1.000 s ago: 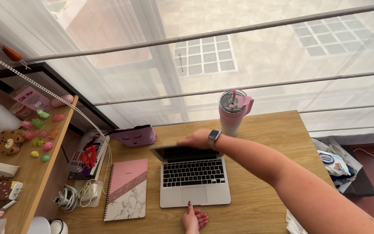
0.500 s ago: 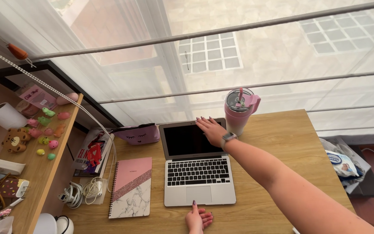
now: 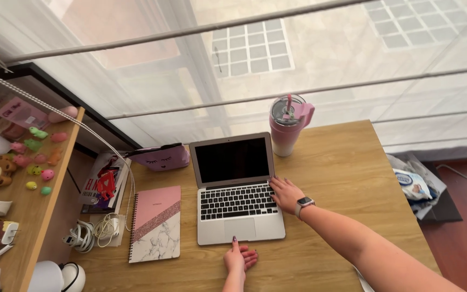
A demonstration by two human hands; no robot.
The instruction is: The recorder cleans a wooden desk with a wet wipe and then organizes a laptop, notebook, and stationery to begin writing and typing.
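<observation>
Head view: both hands flat, unclenched, right hand [image 3: 286,195] on slim metal laptop [image 3: 238,189], left hand [image 3: 239,259] at its edge.

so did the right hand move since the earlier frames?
Yes. The right hand came down off the top edge of the laptop screen, away from the pink tumbler, to the keyboard's right edge.

Both hands [image 3: 260,227] flat, seemingly open

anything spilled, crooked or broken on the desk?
Nothing stands out. Laptop sits open and square, screen dark; tumbler upright, no spill; notebook flat beside it. Right hand rests at the keyboard's edge, left hand at the trackpad.
</observation>
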